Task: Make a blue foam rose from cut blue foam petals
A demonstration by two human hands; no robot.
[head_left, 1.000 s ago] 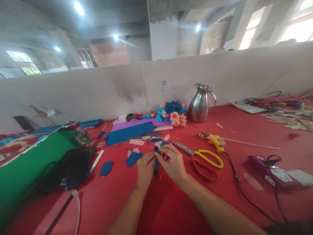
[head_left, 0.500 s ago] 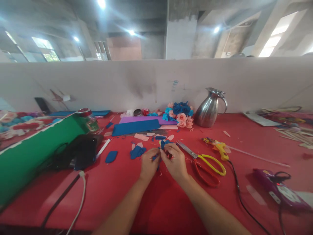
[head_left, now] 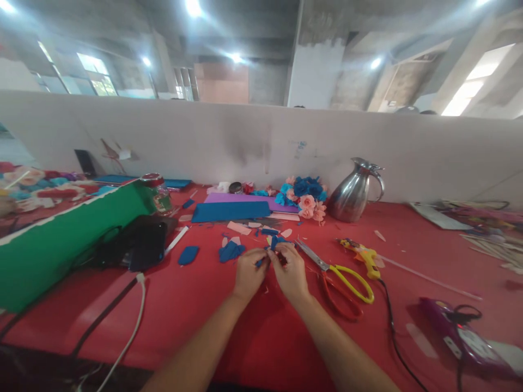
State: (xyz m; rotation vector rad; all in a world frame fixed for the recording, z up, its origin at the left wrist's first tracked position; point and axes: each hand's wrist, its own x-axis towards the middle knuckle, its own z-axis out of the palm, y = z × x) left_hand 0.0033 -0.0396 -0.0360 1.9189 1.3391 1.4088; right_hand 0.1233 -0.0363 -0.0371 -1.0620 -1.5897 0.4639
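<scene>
Above the middle of the red table, my left hand [head_left: 250, 275] and my right hand [head_left: 292, 272] meet fingertip to fingertip. Both are closed in a pinch on a small blue paper piece [head_left: 276, 240] that sticks up past the right fingers. A bit of blue also shows by the left fingers; most of what they grip is hidden. Left of my hands lie crumpled blue paper petals [head_left: 231, 250] and, farther out, a rounded blue paper cutout [head_left: 188, 255]. Scissors [head_left: 327, 268] with one yellow and one red handle rest open just right of my right hand.
Behind the hands are a blue paper sheet [head_left: 231, 211], a bunch of paper flowers [head_left: 305, 196] and a steel jug [head_left: 354, 190]. A yellow glue gun [head_left: 370, 262] and a purple device [head_left: 463, 332] with cables lie right. A green panel [head_left: 69, 247] and black phone [head_left: 147, 247] stand left.
The head view has tilted and shifted slightly, so the background sits differently in the picture. Both hands stay together on the blue paper piece, with barely any visible finger motion.
</scene>
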